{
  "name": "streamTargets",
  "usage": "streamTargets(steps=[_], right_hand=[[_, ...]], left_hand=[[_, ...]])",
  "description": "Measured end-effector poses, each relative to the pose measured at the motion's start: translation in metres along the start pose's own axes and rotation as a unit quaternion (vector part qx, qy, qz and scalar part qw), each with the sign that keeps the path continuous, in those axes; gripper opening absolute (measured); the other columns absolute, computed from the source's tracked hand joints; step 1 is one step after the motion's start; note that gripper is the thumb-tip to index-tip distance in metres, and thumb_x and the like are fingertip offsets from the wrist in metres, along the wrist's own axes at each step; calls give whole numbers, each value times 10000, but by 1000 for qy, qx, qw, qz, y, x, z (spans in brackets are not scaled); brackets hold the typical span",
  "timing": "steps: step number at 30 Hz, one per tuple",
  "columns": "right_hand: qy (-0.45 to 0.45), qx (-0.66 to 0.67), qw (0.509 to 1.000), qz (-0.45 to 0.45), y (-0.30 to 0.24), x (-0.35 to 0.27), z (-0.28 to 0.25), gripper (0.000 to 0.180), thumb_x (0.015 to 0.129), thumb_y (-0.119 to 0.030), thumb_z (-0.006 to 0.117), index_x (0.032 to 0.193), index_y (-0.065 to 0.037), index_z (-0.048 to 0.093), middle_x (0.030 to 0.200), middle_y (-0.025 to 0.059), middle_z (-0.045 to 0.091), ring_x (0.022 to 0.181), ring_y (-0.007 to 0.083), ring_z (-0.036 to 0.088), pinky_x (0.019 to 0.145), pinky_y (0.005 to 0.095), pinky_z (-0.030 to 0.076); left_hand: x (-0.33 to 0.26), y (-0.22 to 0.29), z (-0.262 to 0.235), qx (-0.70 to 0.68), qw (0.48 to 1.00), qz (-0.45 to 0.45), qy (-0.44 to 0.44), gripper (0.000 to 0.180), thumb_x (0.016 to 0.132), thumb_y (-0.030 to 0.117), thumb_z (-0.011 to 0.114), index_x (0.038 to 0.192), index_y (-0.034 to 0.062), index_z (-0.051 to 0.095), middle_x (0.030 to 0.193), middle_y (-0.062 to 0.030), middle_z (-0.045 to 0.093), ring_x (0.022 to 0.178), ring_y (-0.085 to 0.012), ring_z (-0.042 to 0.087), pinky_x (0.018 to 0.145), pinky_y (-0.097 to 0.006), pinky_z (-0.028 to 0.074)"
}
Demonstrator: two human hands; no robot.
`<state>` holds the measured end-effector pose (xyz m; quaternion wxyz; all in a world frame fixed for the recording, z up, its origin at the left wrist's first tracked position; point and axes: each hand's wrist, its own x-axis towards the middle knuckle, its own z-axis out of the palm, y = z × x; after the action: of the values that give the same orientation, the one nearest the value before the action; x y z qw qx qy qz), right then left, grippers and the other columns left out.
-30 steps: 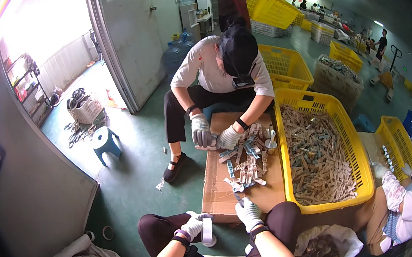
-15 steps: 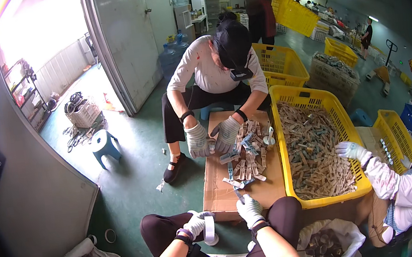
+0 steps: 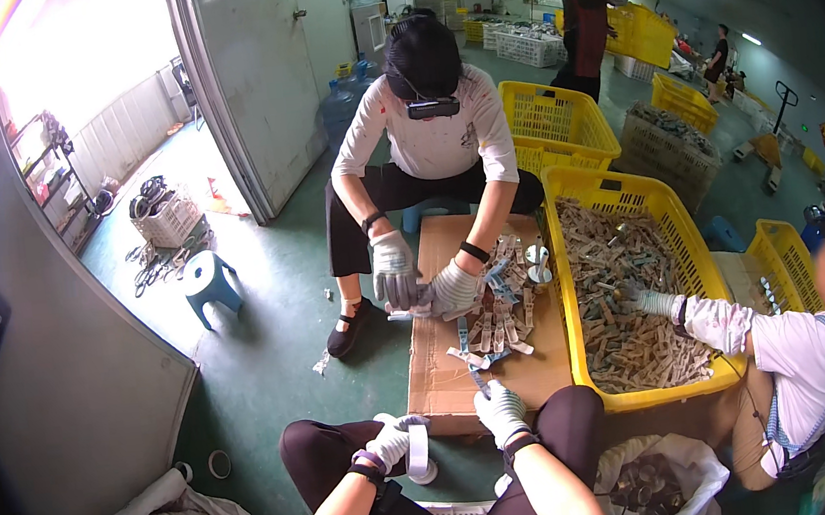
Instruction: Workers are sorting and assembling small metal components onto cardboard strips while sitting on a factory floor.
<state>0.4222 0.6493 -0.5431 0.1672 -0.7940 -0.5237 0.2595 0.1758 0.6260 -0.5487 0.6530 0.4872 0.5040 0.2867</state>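
A white strip of tape or label backing point(image 3: 417, 448) is gripped in the gloved left hand point(image 3: 389, 444), closed around its upper part; the strip hangs with its long axis near vertical, its lower end pointing down toward a small white roll point(image 3: 425, 472) just beneath it, over the person's dark trouser leg. The gloved right hand point(image 3: 500, 412) is held partly curled at the near edge of the flat brown cardboard sheet point(image 3: 446, 380) that serves as a desk; whether anything is pinched in it cannot be told. Just beyond its fingertips a thin blue-and-white strip point(image 3: 476, 376) lies on the cardboard, running away from the hand toward the loose heap of small printed labels point(image 3: 498, 309).

To the right, touching the cardboard, a large yellow plastic crate point(image 3: 627, 197) is filled with a mass of pale tan tagged pieces point(image 3: 629, 305). A 2nd yellow crate point(image 3: 559, 121) stands behind it. A crumpled white plastic bag point(image 3: 676, 471) holding dark round parts lies by the right knee.

Across the cardboard, a seated person's 2 gloved hands point(image 3: 425, 281) are pressed on the labels. Another person's gloved hand point(image 3: 638, 296) is reached into the large crate.
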Motion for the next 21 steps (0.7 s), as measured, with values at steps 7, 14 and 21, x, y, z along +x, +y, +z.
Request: streamTargets(steps=[7,14,21], right_hand=[[-8,-7,1000,1,-2,-1,-3,284,828,-347,560,957,-98,608,881,181,688,845,398,654,763,504,496],[-16,3,1000,-17,-2,-3,-3,303,828,-348,537,989,-103,611,904,207,688,866,408,658,776,517,505],[-6,-11,1000,-9,-7,-6,-6,290,825,-351,578,979,-107,615,895,171,696,861,394,658,770,489,504]], left_hand=[[0,-8,3,-33,999,-8,26,128,846,106,705,959,48,695,844,7,641,722,-95,578,623,-267,486],[-2,-11,-3,-55,998,-27,-2,222,847,65,696,1068,59,670,902,12,653,788,-89,590,720,-260,505],[5,-23,-4,-42,999,-10,-14,257,852,41,677,1106,75,672,965,9,655,883,-109,584,792,-265,484]])
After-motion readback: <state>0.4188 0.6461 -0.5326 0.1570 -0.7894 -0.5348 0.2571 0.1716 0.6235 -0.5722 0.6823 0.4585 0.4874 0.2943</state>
